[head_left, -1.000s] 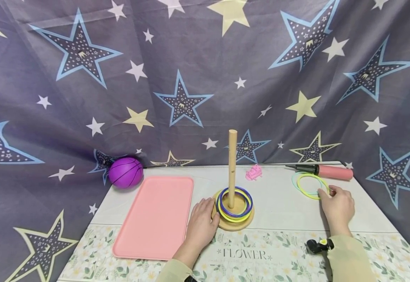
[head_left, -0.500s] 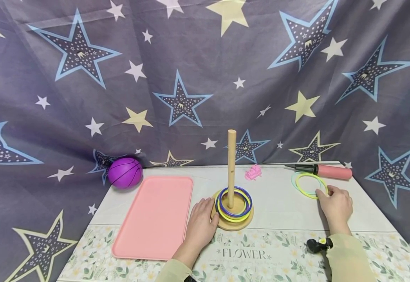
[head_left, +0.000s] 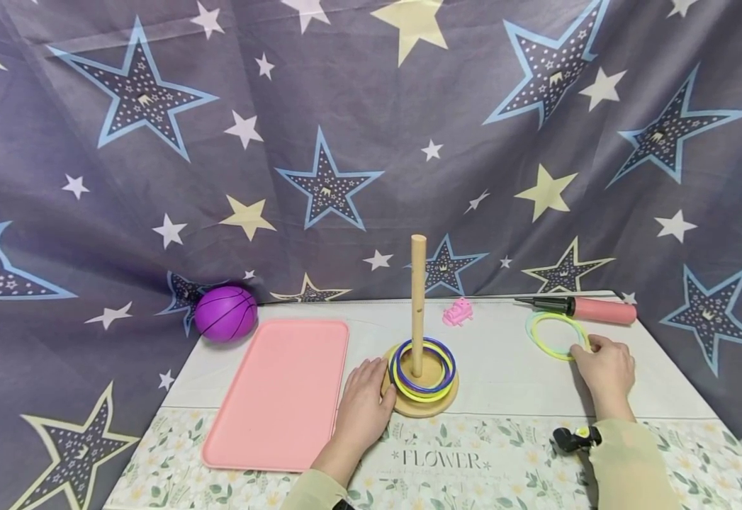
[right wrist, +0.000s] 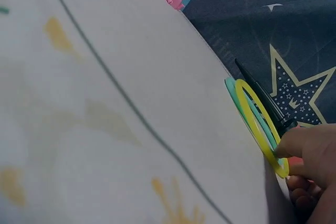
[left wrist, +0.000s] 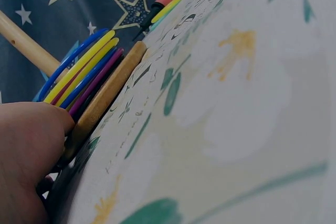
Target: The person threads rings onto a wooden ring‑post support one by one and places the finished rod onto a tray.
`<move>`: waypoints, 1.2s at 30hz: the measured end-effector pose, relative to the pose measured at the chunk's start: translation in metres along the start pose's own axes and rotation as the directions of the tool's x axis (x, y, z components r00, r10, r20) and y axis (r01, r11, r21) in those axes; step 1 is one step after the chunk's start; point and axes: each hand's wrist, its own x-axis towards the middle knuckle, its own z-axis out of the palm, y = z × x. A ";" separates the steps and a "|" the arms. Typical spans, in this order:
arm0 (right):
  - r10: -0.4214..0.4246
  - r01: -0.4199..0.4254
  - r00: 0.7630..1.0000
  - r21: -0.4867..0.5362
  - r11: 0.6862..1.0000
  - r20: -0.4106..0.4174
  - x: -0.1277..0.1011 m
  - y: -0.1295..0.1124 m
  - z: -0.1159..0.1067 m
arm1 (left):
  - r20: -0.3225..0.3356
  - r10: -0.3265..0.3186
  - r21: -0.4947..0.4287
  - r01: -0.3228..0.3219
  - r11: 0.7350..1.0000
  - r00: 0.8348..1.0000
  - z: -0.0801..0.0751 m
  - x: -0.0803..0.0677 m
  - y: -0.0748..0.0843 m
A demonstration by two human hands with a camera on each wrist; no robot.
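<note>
Little has shifted: right hand (head_left: 606, 372) has crept slightly back along the table (head_left: 511, 368), fingertips pinching the near edge of the yellow ring (head_left: 557, 336), which lies over a green one by the pump (head_left: 590, 309). Left hand (head_left: 366, 404) stays flat, fingers together against the wooden base (head_left: 437, 405). Right thumb hidden.

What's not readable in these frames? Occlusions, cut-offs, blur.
- Right hand on the yellow ring: head view shows only its back, and the right wrist view cuts the fingers at the edge, so whether it pinches or just touches is unclear.
- Left hand against the wooden base: left wrist view is blurred close up, fingertips hidden.
- Count of rings on the peg: overlapping, too small.
- Pink toy: too small to identify.
</note>
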 end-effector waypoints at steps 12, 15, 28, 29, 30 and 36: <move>-0.088 0.088 0.996 0.005 0.996 0.015 -0.003 0.009 -0.001 | 0.003 -0.009 -0.005 0.009 1.000 1.000 0.000 0.000 0.000; -0.088 0.088 0.996 0.015 0.996 0.022 -0.003 0.010 -0.002 | 0.005 -0.012 -0.007 0.012 1.000 1.000 0.000 0.000 0.000; -0.128 0.128 0.992 0.000 0.992 0.012 -0.009 0.011 -0.003 | 0.000 -0.020 0.010 0.020 1.000 1.000 0.001 0.000 0.000; -0.129 0.129 0.992 -0.006 0.992 0.009 -0.010 0.011 -0.004 | 0.000 -0.020 0.009 0.020 1.000 1.000 0.001 0.000 -0.001; -0.131 0.131 0.991 -0.010 0.991 0.004 -0.010 0.012 -0.003 | 0.000 -0.020 0.009 0.020 1.000 1.000 0.001 0.000 0.000; -0.141 0.141 0.989 -0.003 0.990 -0.041 -0.014 0.017 -0.004 | -0.004 -0.017 0.006 0.017 1.000 1.000 0.001 0.000 0.000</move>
